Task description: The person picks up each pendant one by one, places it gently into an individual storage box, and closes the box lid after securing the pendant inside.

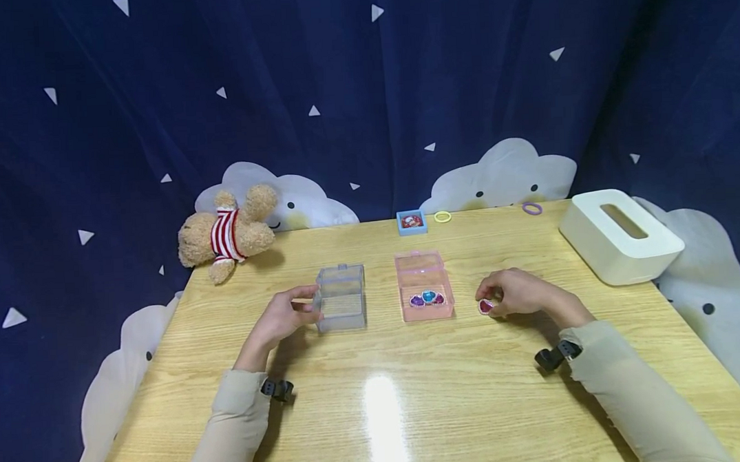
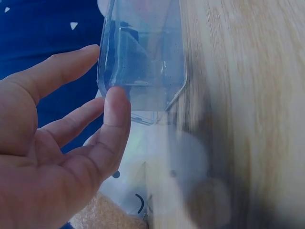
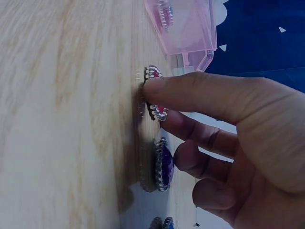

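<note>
My left hand (image 1: 287, 313) rests its fingertips against the left side of a clear greyish-blue plastic box (image 1: 341, 322), whose lid stands raised. In the left wrist view, its fingers (image 2: 116, 107) are spread beside the box wall. My right hand (image 1: 515, 291) pinches a red jewel (image 1: 485, 306) with a silver beaded rim, at the table surface. Close below its curled fingers, the right wrist view shows a purple jewel (image 3: 165, 164) and part of a blue jewel (image 3: 168, 223). Between the hands, an opened pink box (image 1: 426, 313) holds purple, blue and pinkish-red jewels.
A teddy bear (image 1: 227, 232) lies at the back left of the wooden table (image 1: 316, 412). Along the back are a small blue square box (image 1: 412, 223), a yellow ring (image 1: 442, 217) and a purple ring (image 1: 531, 209). A white tissue box (image 1: 621, 237) stands right.
</note>
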Motion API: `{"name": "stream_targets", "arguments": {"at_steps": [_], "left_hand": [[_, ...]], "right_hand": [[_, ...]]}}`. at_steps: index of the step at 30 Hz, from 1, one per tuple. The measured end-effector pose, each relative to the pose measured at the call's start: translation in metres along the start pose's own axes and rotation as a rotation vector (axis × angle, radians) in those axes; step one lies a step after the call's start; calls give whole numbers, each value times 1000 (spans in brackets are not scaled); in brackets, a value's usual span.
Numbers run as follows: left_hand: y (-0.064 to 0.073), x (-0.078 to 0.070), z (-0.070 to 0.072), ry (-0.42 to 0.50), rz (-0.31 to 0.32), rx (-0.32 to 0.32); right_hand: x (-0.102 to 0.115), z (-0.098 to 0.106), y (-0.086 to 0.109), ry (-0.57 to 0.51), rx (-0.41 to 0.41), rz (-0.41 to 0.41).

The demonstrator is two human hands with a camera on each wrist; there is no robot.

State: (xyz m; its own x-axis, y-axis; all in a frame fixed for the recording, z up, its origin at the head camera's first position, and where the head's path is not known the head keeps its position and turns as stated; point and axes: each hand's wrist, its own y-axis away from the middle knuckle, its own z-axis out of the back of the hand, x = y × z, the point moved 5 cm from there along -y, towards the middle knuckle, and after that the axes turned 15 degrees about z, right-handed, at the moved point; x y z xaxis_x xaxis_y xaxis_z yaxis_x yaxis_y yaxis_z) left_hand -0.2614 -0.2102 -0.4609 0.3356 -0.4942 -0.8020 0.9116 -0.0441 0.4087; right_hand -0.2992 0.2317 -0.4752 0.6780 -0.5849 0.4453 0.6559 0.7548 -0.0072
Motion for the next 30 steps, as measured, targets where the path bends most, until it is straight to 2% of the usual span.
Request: {"name": "stream_targets", "arguments": {"at_steps": [6,13,22,30], "left_hand": [[0,1,1,7,-7,14],[0,0,3,11,-3,16],[-1,0,2,-5,5,-3],[-1,-1,2,-26,-4,-4]], "right_hand": [[1,1,-1,39,-18,16],[3,2,-1,73,-77,41],[3,13,-8,-68,-137,-21],[16,26,-22,-80,-190,-19]]}}
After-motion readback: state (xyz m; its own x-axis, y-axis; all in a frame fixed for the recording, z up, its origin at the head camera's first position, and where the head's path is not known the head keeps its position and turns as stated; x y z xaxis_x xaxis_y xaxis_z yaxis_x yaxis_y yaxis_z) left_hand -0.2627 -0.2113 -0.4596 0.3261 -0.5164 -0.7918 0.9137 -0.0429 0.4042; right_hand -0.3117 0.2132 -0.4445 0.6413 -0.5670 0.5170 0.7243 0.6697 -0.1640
